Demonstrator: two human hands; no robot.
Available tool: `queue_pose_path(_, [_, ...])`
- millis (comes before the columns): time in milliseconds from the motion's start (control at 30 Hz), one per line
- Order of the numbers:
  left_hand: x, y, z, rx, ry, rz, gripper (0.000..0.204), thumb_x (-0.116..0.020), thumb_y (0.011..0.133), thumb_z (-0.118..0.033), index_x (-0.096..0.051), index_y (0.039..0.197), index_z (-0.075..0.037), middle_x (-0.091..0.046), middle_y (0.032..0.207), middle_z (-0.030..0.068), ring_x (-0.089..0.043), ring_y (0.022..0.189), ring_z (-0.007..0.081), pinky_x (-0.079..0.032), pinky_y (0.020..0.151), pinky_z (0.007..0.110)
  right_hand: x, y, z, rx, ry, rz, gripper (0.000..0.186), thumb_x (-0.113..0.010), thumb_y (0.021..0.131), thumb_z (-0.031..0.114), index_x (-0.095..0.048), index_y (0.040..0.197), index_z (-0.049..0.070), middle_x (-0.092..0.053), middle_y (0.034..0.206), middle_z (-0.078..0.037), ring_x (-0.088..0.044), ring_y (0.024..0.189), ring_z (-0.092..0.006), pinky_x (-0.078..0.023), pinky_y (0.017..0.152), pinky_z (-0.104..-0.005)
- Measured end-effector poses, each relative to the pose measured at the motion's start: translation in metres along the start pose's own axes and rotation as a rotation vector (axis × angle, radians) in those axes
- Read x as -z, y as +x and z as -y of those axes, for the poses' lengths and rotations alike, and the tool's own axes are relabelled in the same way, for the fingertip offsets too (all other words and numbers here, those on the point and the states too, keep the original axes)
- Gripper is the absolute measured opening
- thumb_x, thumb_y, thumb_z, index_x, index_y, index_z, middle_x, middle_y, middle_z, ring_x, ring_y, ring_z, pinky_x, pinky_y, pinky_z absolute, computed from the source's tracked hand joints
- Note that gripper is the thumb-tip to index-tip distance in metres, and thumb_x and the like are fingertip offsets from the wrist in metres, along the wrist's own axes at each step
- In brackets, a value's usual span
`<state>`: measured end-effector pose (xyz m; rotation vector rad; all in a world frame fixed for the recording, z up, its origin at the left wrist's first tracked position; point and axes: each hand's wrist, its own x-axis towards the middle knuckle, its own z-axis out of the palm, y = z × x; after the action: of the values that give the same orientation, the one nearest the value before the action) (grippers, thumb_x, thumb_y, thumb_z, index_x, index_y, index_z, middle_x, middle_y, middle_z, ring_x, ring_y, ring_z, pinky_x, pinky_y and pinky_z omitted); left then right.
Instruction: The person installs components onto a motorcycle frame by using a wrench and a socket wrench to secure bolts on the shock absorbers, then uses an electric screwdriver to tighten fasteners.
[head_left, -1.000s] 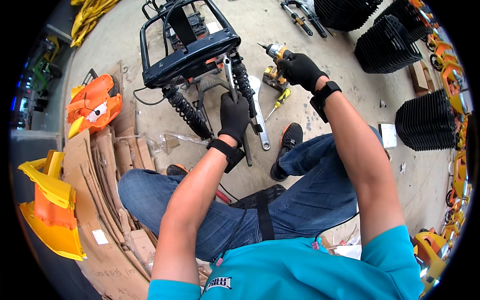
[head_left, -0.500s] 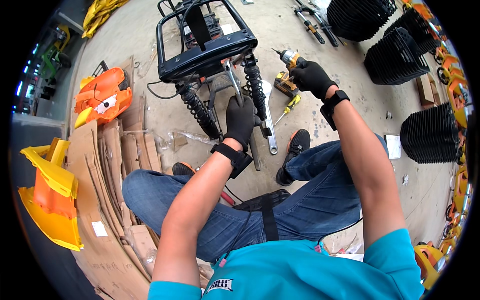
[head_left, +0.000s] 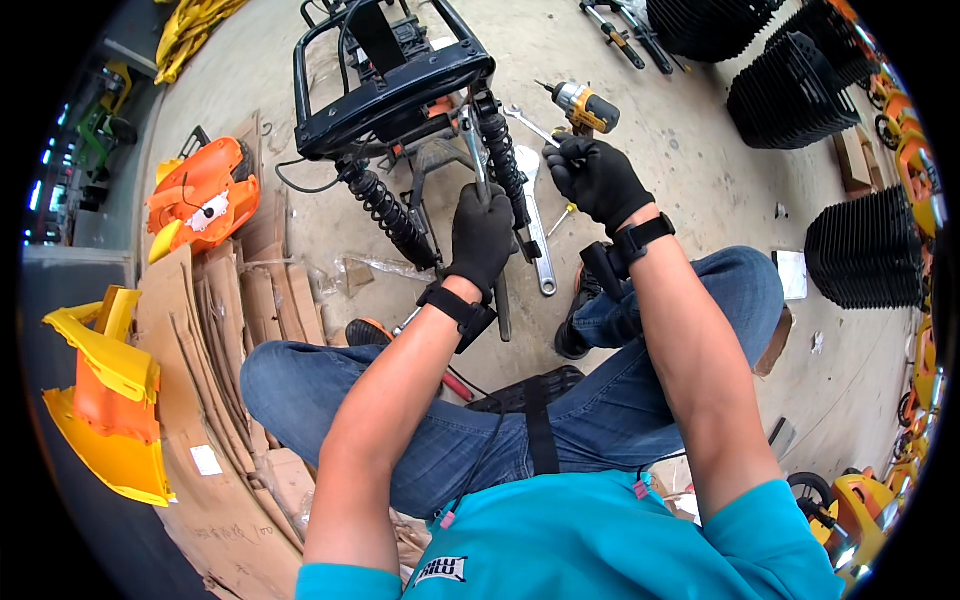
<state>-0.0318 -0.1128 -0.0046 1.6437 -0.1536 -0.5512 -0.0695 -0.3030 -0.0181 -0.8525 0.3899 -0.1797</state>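
My left hand (head_left: 482, 235), in a black glove, is wrapped round a silver wrench (head_left: 472, 140) whose upper end reaches the black metal frame (head_left: 400, 95) by its right spring shock absorber (head_left: 500, 150). A dark grey bar (head_left: 503, 310) emerges below that fist; whether it belongs to the wrench I cannot tell. In my right hand (head_left: 600, 180), also gloved, a small slim wrench (head_left: 530, 125) is pinched, pointing up and left. A yellow and black cordless drill (head_left: 585, 108) is just beyond this hand, its lower part hidden. The left spring shock absorber (head_left: 385, 215) hangs from the frame.
A large open-end wrench (head_left: 535, 220) and a screwdriver (head_left: 570, 210) lie on the floor between frame and right foot. Cardboard sheets (head_left: 185, 350) and orange-yellow panels (head_left: 205, 195) are at the left. Stacked black crates (head_left: 865, 245) stand right.
My right hand has left the drill, moved slightly left and down, and now holds the small wrench. My left hand stays on its wrench. The view has shifted slightly.
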Motion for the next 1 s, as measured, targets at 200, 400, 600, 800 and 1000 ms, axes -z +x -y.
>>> queue_pose_path(200, [0.007, -0.004, 0.001, 0.047, -0.042, 0.000, 0.014, -0.052, 0.086, -0.015, -0.050, 0.094, -0.003, -0.050, 0.066, 0.0041, -0.051, 0.048, 0.0129, -0.047, 0.041, 0.028, -0.023, -0.010, 0.008, -0.159, 0.068, -0.042, 0.023, -0.054, 0.085, -0.002, -0.051, 0.108, -0.003, -0.061, 0.086, -0.010, -0.060, 0.070, -0.0132, -0.053, 0.064, -0.0254])
queue_pose_path(400, [0.006, -0.014, 0.016, 0.146, -0.104, -0.015, 0.014, -0.053, 0.087, -0.015, -0.050, 0.094, -0.003, -0.052, 0.069, 0.0054, -0.053, 0.049, 0.0140, -0.049, 0.045, 0.028, 0.004, -0.011, -0.025, -0.070, -0.387, -0.066, 0.007, -0.052, 0.089, 0.005, -0.057, 0.092, 0.002, -0.059, 0.079, -0.006, -0.060, 0.071, -0.0115, -0.052, 0.063, -0.0229])
queue_pose_path(600, [0.016, -0.016, 0.091, 0.305, -0.068, -0.067, 0.017, -0.054, 0.084, -0.012, -0.048, 0.095, -0.001, -0.055, 0.071, 0.0089, -0.058, 0.052, 0.0177, -0.050, 0.044, 0.030, 0.016, -0.019, -0.067, -0.253, -0.016, 0.009, 0.012, -0.058, 0.090, 0.017, -0.059, 0.098, 0.007, -0.063, 0.088, -0.003, -0.059, 0.078, -0.0107, -0.051, 0.067, -0.0265])
queue_pose_path(800, [0.019, -0.020, 0.213, 0.385, 0.400, -0.177, 0.039, -0.061, 0.075, -0.017, -0.042, 0.102, 0.003, -0.059, 0.087, 0.0260, -0.061, 0.081, 0.0415, -0.048, 0.074, 0.047, 0.031, -0.048, -0.109, -0.660, -0.414, 0.192, 0.012, -0.067, 0.079, 0.009, -0.064, 0.090, 0.008, -0.066, 0.088, -0.001, -0.059, 0.074, -0.0089, -0.048, 0.061, -0.0246])
queue_pose_path(1000, [0.002, -0.031, 0.232, 0.518, 0.621, -0.076, 0.064, -0.067, 0.072, -0.020, -0.035, 0.120, 0.007, -0.057, 0.111, 0.0307, -0.057, 0.105, 0.0426, -0.046, 0.089, 0.044, 0.098, -0.055, -0.206, -0.377, -1.118, 0.277, 0.021, -0.074, 0.070, 0.009, -0.069, 0.089, 0.000, -0.066, 0.081, -0.013, -0.065, 0.072, -0.0225, -0.052, 0.062, -0.0329])
